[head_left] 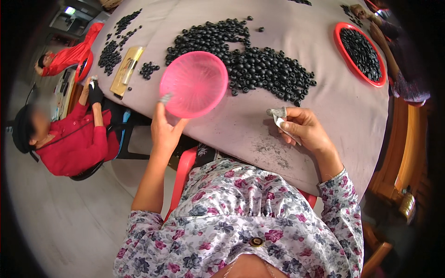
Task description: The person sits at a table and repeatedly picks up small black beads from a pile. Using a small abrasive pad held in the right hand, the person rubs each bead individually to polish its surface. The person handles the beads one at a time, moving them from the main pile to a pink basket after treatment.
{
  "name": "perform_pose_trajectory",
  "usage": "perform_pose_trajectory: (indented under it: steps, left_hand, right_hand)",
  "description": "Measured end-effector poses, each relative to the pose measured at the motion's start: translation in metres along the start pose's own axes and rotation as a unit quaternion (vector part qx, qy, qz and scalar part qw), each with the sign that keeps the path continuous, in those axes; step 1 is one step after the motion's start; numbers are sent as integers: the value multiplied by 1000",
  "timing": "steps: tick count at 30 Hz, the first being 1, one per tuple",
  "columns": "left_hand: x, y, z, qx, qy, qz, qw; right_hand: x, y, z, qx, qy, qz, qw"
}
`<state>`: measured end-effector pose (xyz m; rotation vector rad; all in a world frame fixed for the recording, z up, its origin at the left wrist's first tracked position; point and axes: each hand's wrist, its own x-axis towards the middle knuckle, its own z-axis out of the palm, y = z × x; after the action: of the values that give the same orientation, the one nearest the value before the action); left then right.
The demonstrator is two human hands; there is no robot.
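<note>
A round pink plastic basket is tilted over the near edge of the table, its ribbed inside showing. My left hand grips it by the lower left rim, a grey cover on one fingertip. Just beyond the basket spreads a big pile of shiny black round pieces, many with a hole. To the right, over the cloth, my right hand pinches a slim white piece; what kind it is I cannot make out. Another grey fingertip cover sits on its index finger.
The table wears a greyish-pink cloth, dusted with dark crumbs near me. A red tray full of dark pieces stands at right by another person's arm. At left lie a yellow box and small black piles; a person in red sits there.
</note>
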<state>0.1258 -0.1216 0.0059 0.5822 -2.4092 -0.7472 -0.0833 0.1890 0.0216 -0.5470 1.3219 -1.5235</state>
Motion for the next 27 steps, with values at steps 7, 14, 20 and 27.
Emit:
perform_pose_trajectory:
  steps: [7,14,20,27]
  left_hand:
    - [-40,11,1,66,140,64,986]
    - [-11,83,47,-21,-143,162,976]
    - [19,93,91,84,-153,174,969]
    - [64,102,119,76,-76,249,962]
  right_hand:
    - [-3,1,-2,24,-1,-2,1000]
    - [0,0,-4,23,-6,1,1000]
    - [4,1,-4,13,-20,0,1000]
    - [4,2,-4,22,-15,-15,1000]
